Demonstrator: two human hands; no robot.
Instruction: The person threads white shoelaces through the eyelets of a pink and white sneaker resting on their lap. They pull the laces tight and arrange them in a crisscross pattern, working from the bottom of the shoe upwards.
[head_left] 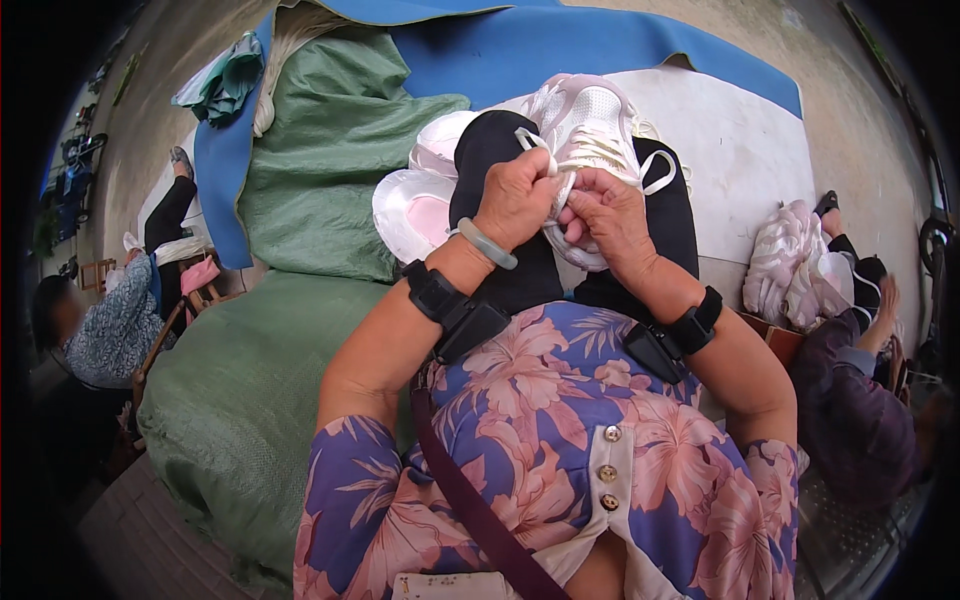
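Note:
A white and pale pink sneaker rests across my black-trousered lap, its toe pointing away from me. Cream shoelaces criss-cross its front, and one loop stands out at the right side. My left hand is closed around a lace, with a loop of it rising above the fist. Close against it, my right hand pinches a lace near the shoe's tongue and opening. The fingers partly cover the lace there. A pale bangle and black straps sit on my wrists.
Two white and pink shoes lie left of my knees. Green woven sacks fill the left side, beside a blue mat and white sheet. A bundle of shoes is at right. People sit at both sides.

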